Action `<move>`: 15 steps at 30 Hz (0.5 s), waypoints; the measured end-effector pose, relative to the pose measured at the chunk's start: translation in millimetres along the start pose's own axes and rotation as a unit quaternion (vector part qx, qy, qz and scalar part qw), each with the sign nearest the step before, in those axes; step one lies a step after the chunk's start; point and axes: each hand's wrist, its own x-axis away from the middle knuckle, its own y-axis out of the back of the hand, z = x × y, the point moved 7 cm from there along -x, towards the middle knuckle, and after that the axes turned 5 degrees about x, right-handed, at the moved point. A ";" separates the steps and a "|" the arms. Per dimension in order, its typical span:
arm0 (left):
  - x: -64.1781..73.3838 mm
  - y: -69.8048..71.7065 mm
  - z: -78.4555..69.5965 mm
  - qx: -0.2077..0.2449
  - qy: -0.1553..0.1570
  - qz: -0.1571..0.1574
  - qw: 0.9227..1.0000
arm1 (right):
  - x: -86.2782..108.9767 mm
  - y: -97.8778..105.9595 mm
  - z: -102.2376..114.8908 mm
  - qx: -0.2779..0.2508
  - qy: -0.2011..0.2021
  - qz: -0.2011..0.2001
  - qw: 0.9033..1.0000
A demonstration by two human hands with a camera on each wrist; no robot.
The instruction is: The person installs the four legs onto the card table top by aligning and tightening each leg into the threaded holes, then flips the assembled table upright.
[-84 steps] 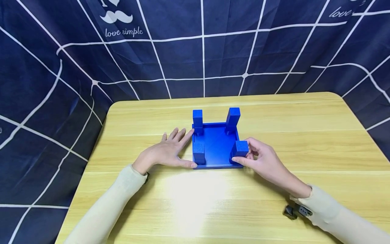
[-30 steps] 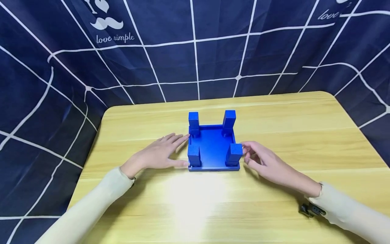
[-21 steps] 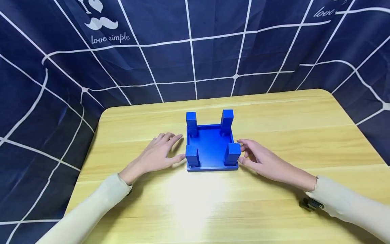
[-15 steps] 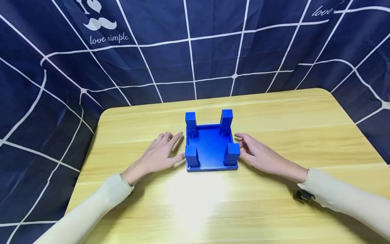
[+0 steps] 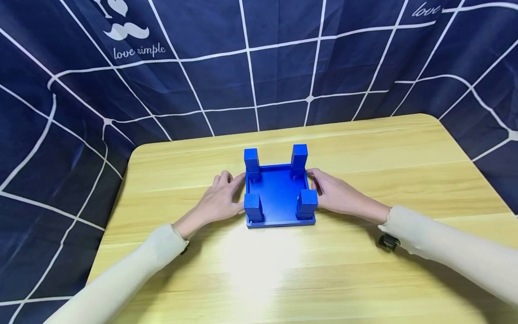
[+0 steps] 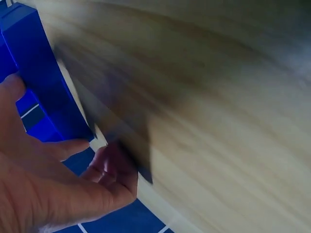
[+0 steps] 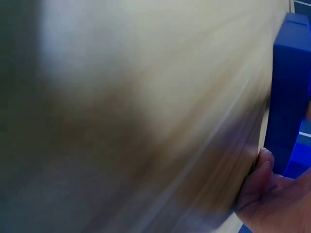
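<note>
A blue toy table lies upside down on the wooden tabletop, its square panel rimmed and a block-like leg standing up at each corner. My left hand holds its left side. In the left wrist view the thumb is over the rim, the index finger reaches the lower edge and the other fingers are curled. On the opposite side my right hand grips the wall, partly hidden behind the front right leg. A curled finger meets the lower edge in the right wrist view.
The light wooden tabletop has rounded back corners and a bright glare in front of the toy table. Dark blue curtain with white grid lines hangs behind and at both sides. A small black device sits at the right cuff.
The right hand has let go of the front right leg and slid back along the right side. The left hand lifted off briefly, then closed in on the left side again.
</note>
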 end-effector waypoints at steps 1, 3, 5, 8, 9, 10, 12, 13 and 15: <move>-0.7 -0.2 -0.7 0.000 0.003 0.001 1.000 | -0.7 -0.2 -0.6 -0.001 -0.003 0.000 1.000; -2.4 -0.4 -1.4 0.002 0.010 0.001 1.000 | -2.3 -1.0 -0.4 -0.003 -0.005 0.002 1.000; -4.1 -0.8 -1.7 0.007 0.014 0.002 1.000 | -4.0 -2.3 0.5 -0.003 -0.005 0.003 1.000; -7.8 -2.2 -2.9 0.028 0.011 0.006 1.000 | -4.9 -3.6 1.7 0.000 -0.001 0.003 1.000; -9.3 -2.9 -3.6 0.035 0.008 0.008 0.999 | -4.4 -3.9 1.7 0.002 -0.001 0.001 1.000; -10.2 -3.7 -4.5 0.043 0.006 0.013 0.999 | -3.7 -4.1 1.4 0.003 -0.002 -0.001 1.000; -12.1 -5.2 -6.6 0.059 0.001 0.019 0.998 | -1.7 -4.6 1.1 0.000 -0.001 -0.007 1.000; -12.6 -5.9 -7.5 0.065 -0.003 0.021 0.998 | -0.6 -4.8 1.6 -0.002 0.001 -0.010 1.000; -12.7 -7.3 -8.7 0.075 -0.011 0.022 0.997 | 1.4 -5.3 2.5 -0.010 0.008 -0.018 1.000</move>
